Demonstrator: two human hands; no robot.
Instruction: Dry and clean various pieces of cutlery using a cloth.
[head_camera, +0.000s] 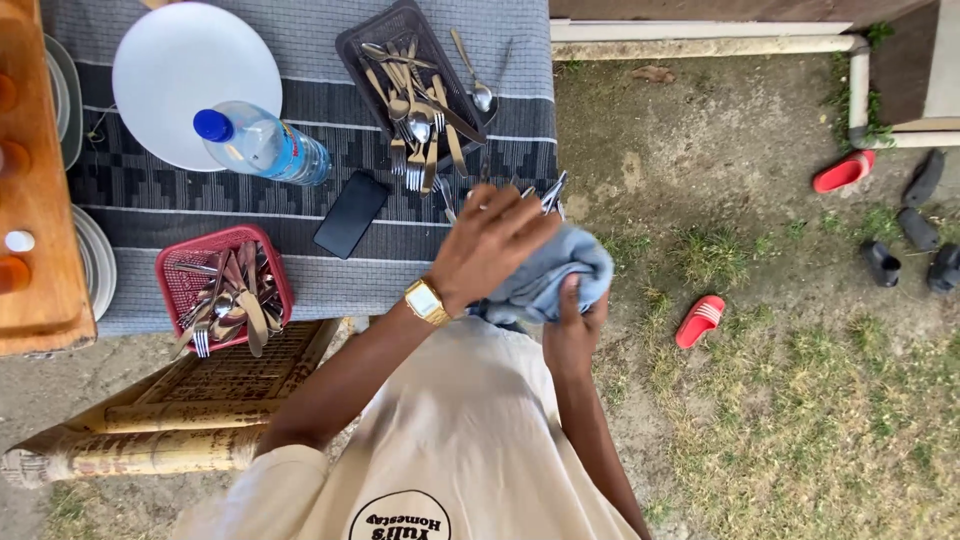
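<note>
I am gripping cutlery (548, 190) in my left hand (490, 245), rubbing it with the blue cloth (550, 275) bunched in my right hand (572, 335). The black tray (375, 45) probably holds pieces left; the red basket (175, 265) holds others.

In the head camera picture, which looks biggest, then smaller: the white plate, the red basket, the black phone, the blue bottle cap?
1. white plate
2. red basket
3. black phone
4. blue bottle cap
All lie on the same table, so the ranking seems fair.

A home yard outdoors: patchy grass (800, 420) and dirt, scattered red sandals (700, 320), a cloth-covered worktop (310, 90) bearing cutlery baskets (222, 290) and plates (180, 60).
</note>
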